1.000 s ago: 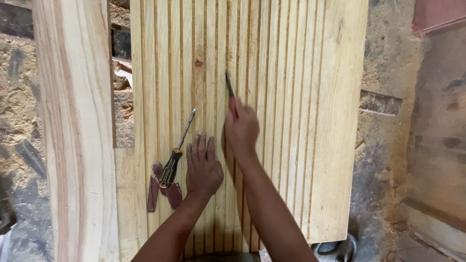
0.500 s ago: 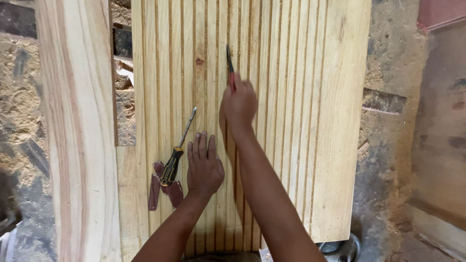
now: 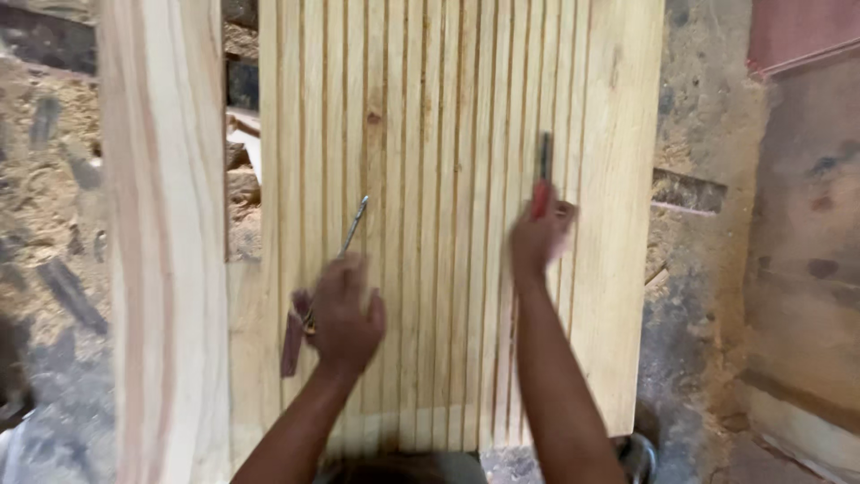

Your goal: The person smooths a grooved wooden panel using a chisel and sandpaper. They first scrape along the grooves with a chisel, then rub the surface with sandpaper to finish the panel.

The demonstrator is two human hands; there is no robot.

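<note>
Right hand (image 3: 537, 237) grip closed on red-handled chisel (image 3: 542, 175), blade dark, lying in a groove of pale grooved wood panel (image 3: 430, 134), left hand (image 3: 345, 318) flat over screwdriver (image 3: 349, 233), grip state unclear from blur

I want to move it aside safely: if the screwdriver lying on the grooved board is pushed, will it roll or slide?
The screwdriver would probably roll little: its thin shaft lies slantwise across the grooves of the grooved board, which should catch it. It looks stiff and light.
</note>
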